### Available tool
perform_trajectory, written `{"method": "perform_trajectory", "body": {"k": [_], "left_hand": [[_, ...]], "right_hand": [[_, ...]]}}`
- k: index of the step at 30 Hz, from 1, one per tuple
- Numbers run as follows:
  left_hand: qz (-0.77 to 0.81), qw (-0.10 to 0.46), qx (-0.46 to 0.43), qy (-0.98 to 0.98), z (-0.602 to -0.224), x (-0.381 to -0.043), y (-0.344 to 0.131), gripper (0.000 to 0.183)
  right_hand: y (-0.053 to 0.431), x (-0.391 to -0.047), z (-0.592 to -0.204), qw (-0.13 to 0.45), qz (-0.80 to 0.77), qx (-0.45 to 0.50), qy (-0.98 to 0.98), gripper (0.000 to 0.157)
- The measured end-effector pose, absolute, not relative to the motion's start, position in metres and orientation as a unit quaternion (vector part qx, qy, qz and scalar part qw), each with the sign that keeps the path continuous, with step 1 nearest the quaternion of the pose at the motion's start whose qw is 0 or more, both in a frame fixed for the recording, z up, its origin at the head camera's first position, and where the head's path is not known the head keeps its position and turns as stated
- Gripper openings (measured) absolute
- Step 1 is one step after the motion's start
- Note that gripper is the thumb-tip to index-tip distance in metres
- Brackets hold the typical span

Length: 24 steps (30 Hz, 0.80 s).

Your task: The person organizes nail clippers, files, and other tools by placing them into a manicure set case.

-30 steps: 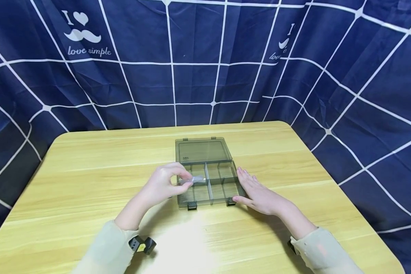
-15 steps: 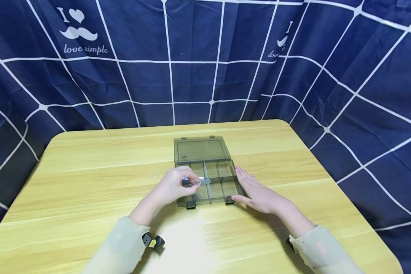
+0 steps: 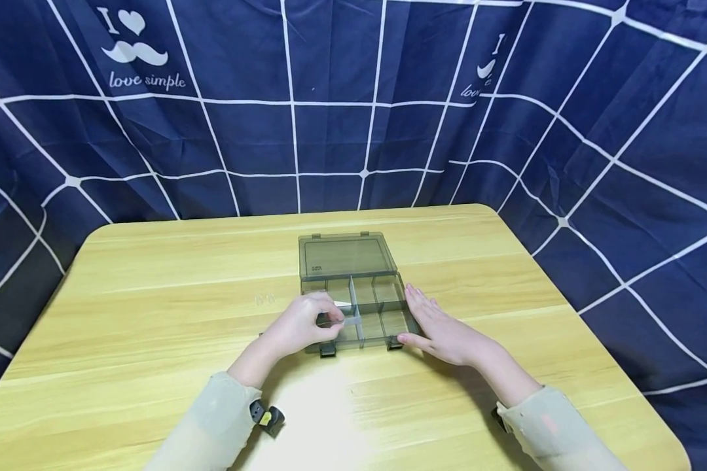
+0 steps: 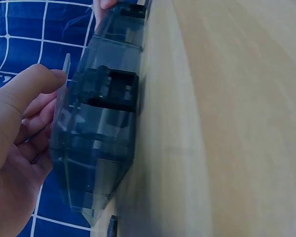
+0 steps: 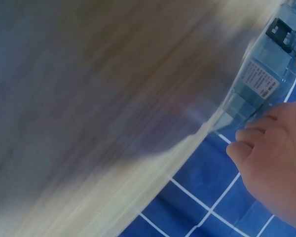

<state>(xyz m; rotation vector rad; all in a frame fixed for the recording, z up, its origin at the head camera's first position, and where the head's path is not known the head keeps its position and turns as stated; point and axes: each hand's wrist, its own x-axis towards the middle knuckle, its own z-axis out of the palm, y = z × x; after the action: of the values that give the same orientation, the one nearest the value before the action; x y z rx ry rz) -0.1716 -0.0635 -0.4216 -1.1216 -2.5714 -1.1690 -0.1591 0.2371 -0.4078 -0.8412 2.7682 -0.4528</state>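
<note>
A translucent grey compartment box (image 3: pixel 374 343) lies on the table with its lid (image 3: pixel 347 254) folded back, away from me. Between thumb and fingers, my left hand (image 3: pixel 305 324) pinches a thin clear plastic divider (image 3: pixel 351 321) over the front left part of the box. In the left wrist view, the thumb presses this upright strip near the box's front wall, beside a dark latch (image 4: pixel 116 89). My right hand (image 3: pixel 444 335) rests along the box's right side, fingers extended, thumb by the front right latch (image 3: pixel 395 343). Part of the left compartments is hidden behind my left hand.
Several tiny clear pieces (image 3: pixel 265 299) lie on the wooden table (image 3: pixel 171 307) left of the box. A small dark object (image 4: pixel 112 226) shows beyond the box in the left wrist view. Blue checked curtains (image 3: pixel 330 137) hang behind the table and at its sides.
My left hand has moved right, then slightly toward me, carrying the divider from the middle left of the box to its front left part. My right hand has kept its place on the box.
</note>
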Motion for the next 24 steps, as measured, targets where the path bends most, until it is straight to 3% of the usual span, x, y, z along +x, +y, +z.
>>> {"method": "perform_trajectory", "body": {"k": [24], "left_hand": [[-0.276,0.043,-0.386,-0.879,-0.4178,-0.1675,-0.0595,0.004]], "right_hand": [[0.2346,-0.1564,-0.403,0.112,-0.154,-0.283,0.94,0.089]]}}
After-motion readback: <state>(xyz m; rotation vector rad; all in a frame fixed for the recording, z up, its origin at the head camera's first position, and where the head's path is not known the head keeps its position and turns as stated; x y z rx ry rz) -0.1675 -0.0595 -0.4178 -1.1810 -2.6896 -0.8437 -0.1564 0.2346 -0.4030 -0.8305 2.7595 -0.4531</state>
